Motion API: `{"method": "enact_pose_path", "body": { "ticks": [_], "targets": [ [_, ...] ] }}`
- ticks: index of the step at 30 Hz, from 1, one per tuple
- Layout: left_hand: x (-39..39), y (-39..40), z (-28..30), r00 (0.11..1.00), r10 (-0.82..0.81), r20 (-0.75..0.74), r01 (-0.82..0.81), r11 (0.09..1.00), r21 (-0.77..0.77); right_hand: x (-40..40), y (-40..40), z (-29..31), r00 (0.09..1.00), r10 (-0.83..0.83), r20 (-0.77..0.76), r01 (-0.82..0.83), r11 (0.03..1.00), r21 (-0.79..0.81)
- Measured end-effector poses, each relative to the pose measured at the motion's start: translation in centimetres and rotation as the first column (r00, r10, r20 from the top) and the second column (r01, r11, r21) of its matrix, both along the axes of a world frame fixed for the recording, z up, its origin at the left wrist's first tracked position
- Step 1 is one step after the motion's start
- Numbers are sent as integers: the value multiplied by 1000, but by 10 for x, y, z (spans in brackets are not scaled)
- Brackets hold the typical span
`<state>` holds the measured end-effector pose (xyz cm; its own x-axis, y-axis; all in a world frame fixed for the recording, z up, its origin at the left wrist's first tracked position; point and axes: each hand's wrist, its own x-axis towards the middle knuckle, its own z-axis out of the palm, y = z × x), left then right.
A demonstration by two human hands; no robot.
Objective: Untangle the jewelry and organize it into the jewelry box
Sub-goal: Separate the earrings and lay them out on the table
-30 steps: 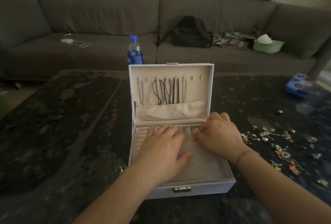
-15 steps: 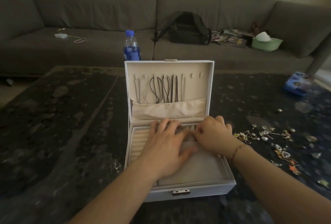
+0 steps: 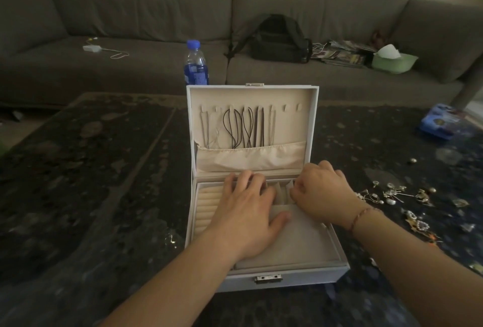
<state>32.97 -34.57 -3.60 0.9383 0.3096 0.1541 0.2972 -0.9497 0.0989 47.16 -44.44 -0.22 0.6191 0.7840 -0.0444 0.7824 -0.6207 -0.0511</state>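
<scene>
My left hand lies flat, fingers spread, on the tray of the open jewelry box. My right hand, at its 3 o'clock, curls loosely over the small compartments; whether it pinches anything, I cannot tell. Loose jewelry lies scattered on the table, at the box's 3 o'clock.

Water bottle, backpack on grey sofa

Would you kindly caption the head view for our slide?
Both hands rest in the open jewelry box; loose jewelry waits on the table.
</scene>
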Motion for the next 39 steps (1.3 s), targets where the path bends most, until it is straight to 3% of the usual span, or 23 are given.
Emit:
{"method": "enact_pose_path", "body": {
  "ticks": [6,11,17,19,22,25,27,29,31,34,39],
  "targets": [
    [0,1,-1,1000,1,-15,-1,1000,-1,-2,-1,0,996,47,73,-42,997,-72],
    [0,0,0,1000,4,-19,-3,1000,9,-4,2,-3,997,0,77,1,1000,-20],
    [0,0,1,999,4,-46,-4,1000,4,2,-4,-13,990,58,131,-64,997,37],
    [1,1,4,997,-5,-83,4,1000,-5,5,-9,-14,990,105,97,-116,986,120],
    [-8,4,20,991,-43,-126,45,999,17,6,-28,-9,994,113,0,-102,898,429],
    [-38,11,31,996,-34,80,32,999,22,2,-55,-3,990,-13,-143,94,811,578],
    [-65,17,30,948,99,302,-82,994,-69,-1,-69,-6,947,-83,-311,232,846,480],
    [-85,23,24,865,319,387,-236,940,-247,-5,-78,-12,922,-85,-378,242,888,391],
    [-95,22,15,804,506,311,-321,811,-490,-12,-82,-15,921,-85,-381,240,893,381],
    [-96,16,-1,781,597,183,-320,634,-704,-23,-81,-18,878,-84,-471,290,876,385],
    [-93,14,-13,770,602,213,-259,599,-757,-33,-83,-18,800,-80,-595,356,861,363]
  ]
}}
